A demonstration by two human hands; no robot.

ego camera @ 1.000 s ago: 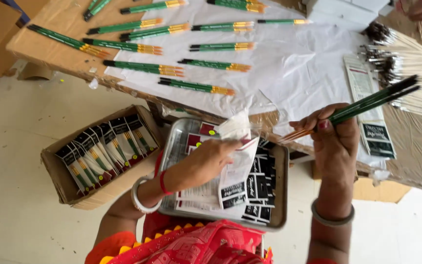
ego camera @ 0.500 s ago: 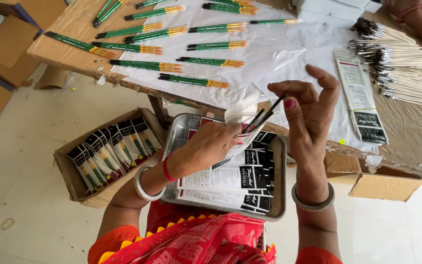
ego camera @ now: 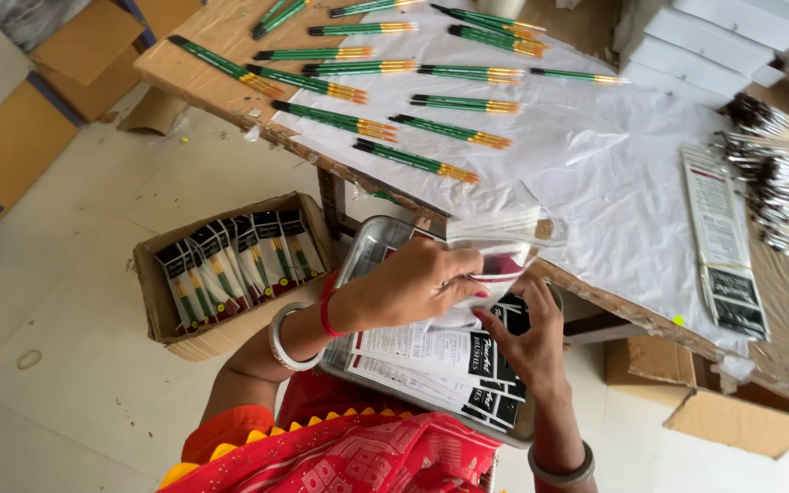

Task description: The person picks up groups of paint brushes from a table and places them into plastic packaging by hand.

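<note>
The desk (ego camera: 230,73) carried green brushes (ego camera: 413,160) on white paper. Below its near edge sat a metal tray (ego camera: 367,251); above the tray, left hand (ego camera: 413,288) fingers gripped a clear sleeve (ego camera: 504,242), right hand (ego camera: 527,338) fingers pinching its lower end.

Green paintbrushes (ego camera: 417,161) on white sheet (ego camera: 614,192)

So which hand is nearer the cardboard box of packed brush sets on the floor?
Left. The left hand pinches a clear packet above the metal tray, right beside the cardboard box. The right hand is on the tray's far side from the box.
</note>
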